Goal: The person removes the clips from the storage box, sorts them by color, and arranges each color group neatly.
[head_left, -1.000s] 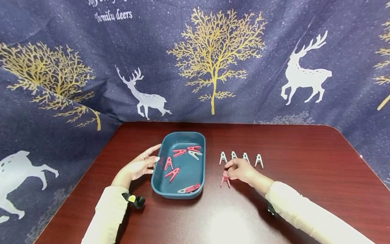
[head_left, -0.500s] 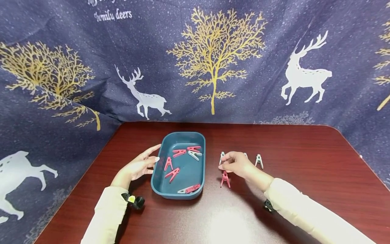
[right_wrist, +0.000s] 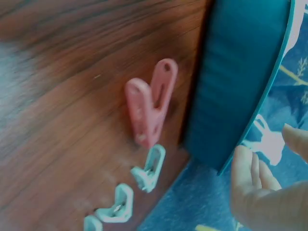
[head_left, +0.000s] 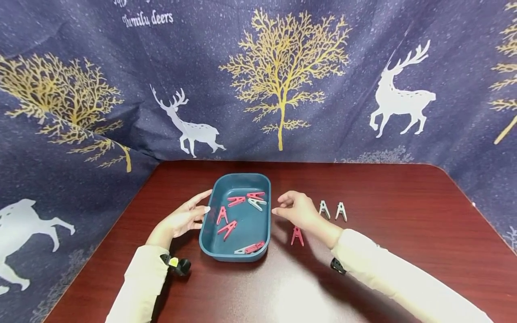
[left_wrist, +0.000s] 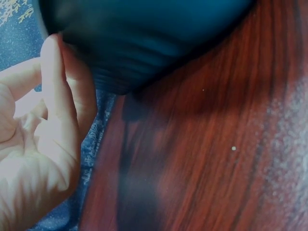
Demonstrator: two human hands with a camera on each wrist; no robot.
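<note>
In the head view a blue bin [head_left: 252,226] holds several pink clothespins [head_left: 228,230] and a white one [head_left: 256,204], with another white one partly under a pink one. My left hand [head_left: 181,220] rests against the bin's left side, fingertips touching at the rim; the left wrist view shows its fingers [left_wrist: 60,96] extended. Just right of the bin hovers my right hand [head_left: 300,211]. Its thumb and fingertips are apart in the right wrist view, with nothing visible between them. Near it a pink clothespin [right_wrist: 149,110] stands on the table, legs toward me.
White clothespins form a row behind the pink one; two show in the head view [head_left: 341,211], several in the right wrist view [right_wrist: 149,168]. The dark red table [head_left: 396,202] ends at a blue cloth [head_left: 242,134] printed with deer and trees.
My right hand has let go of the standing pink clothespin and moved left toward the bin, uncovering the pink clothespin. The left hand and bin have hardly moved.
</note>
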